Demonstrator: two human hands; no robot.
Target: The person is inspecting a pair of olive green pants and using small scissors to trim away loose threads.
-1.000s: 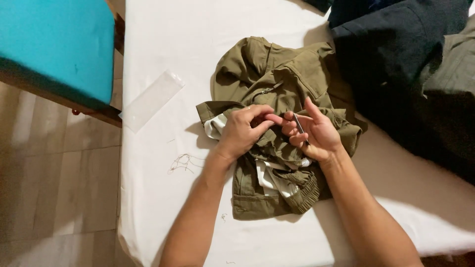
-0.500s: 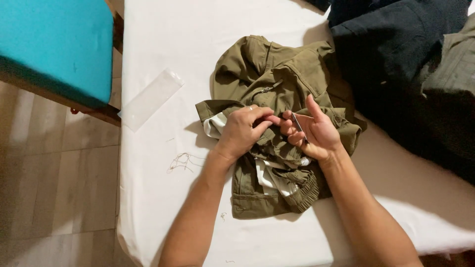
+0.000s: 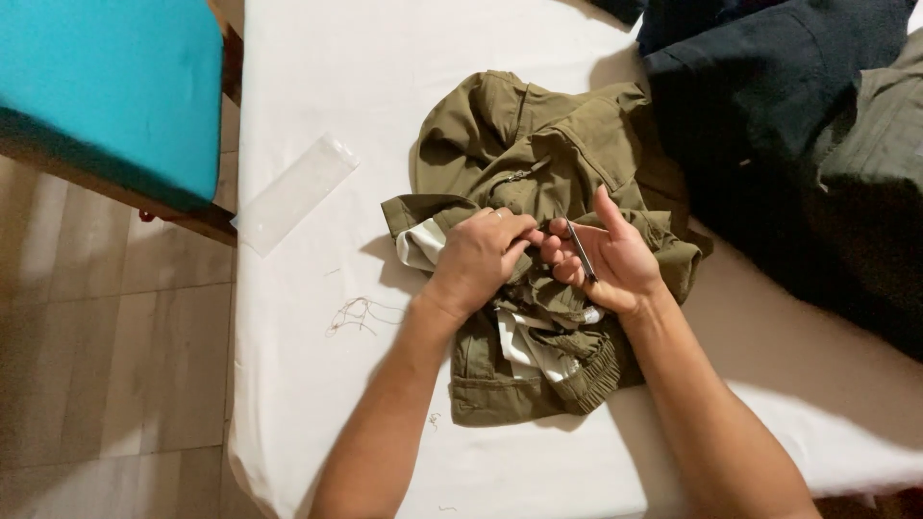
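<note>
The left hand (image 3: 481, 259) is closed, its fingers pinching a fold of the olive garment (image 3: 538, 288) that lies crumpled in the middle of the white worktop (image 3: 317, 384). Just right of it, the right hand (image 3: 615, 261) grips a thin dark tool (image 3: 580, 252) against the same fold. Loose threads (image 3: 358, 315) lie to the left, a clear plastic sleeve (image 3: 294, 193) farther off, and dark clothes (image 3: 798, 125) at the far right.

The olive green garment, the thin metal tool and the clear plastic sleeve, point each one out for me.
olive green garment (image 3: 500, 125): head view, on its upper folded part.
thin metal tool (image 3: 581, 253): head view, mid-shaft, held in the right hand's fingers.
clear plastic sleeve (image 3: 293, 192): head view, its middle, lying on the white surface.
</note>
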